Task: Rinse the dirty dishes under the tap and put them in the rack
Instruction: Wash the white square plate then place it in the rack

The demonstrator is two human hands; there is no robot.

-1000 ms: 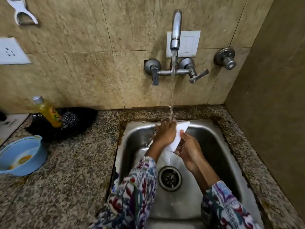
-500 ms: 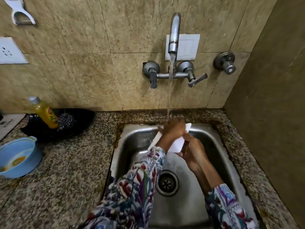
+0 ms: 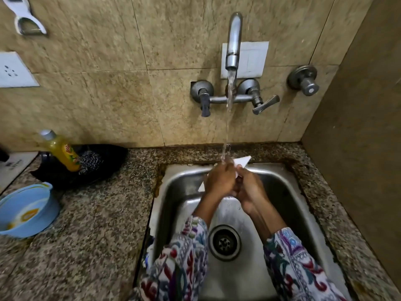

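Nearest to us, our patterned sleeves (image 3: pixel 180 263) reach in from six o'clock over the steel sink (image 3: pixel 288 192), with the drain (image 3: pixel 224 242) between our forearms. Above the drain our two hands meet around a white dish (image 3: pixel 243 161): the left hand (image 3: pixel 220 181) lies over it, and the right hand (image 3: pixel 249 190) grips it from the three o'clock side. The left fingers (image 3: pixel 225 167) lie close together across its upper face; we cannot tell how the right fingers are set, since the hand's back hides them. One white corner of the dish pokes out at twelve o'clock past the knuckles and a small edge shows at nine o'clock.

Water (image 3: pixel 227 127) falls onto the left fingers from the tap (image 3: pixel 234 40) on the tiled wall at twelve o'clock.

On the granite table (image 3: pixel 97 224) at nine o'clock sits a blue bowl (image 3: pixel 26 211). Farther off at ten o'clock a yellow bottle (image 3: pixel 61 151) leans in a black dish (image 3: pixel 108 161) beside a steel scrubber (image 3: pixel 91 161).
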